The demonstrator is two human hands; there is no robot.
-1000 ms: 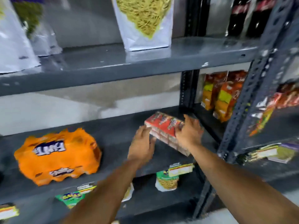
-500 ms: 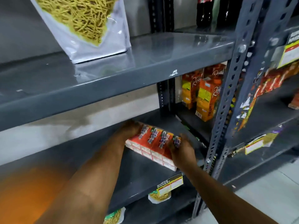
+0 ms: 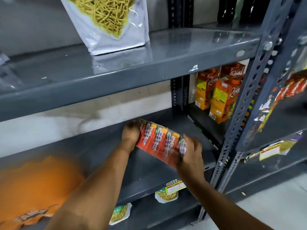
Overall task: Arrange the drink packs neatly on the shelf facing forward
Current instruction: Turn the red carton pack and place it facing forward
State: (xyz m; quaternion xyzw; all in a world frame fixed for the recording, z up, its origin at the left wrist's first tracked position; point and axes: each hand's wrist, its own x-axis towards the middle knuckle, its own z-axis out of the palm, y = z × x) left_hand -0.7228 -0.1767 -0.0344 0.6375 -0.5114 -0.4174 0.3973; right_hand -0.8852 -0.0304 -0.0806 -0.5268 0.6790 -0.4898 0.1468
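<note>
- I'm looking into a grey metal rack in a shop aisle; the middle shelf (image 3: 149, 166) is where I'm working, with a noodle bag (image 3: 106, 22) standing on the shelf above and upright juice cartons (image 3: 221, 95) in the bay to the far right.
- Half a second ago the red drink pack (image 3: 159, 145) lay flat with its tops upward; now it is tipped up so the printed fronts show toward me, and it looks lifted or rocked onto its near edge, blurred with motion.
- I judge that the turn to face forward is mostly made; it remains to set it down square, toward the shelf's right end.
- My left hand (image 3: 131, 135) is curled around the pack's far left end, fingers wrapped behind it, wrist bent under the upper shelf.
- My right hand (image 3: 189, 155) clamps the near right end, thumb over the front, forearm coming in from the lower right.
- An orange multipack (image 3: 38, 188) sits well apart at the near left, blurred, fronts unclear.
</note>
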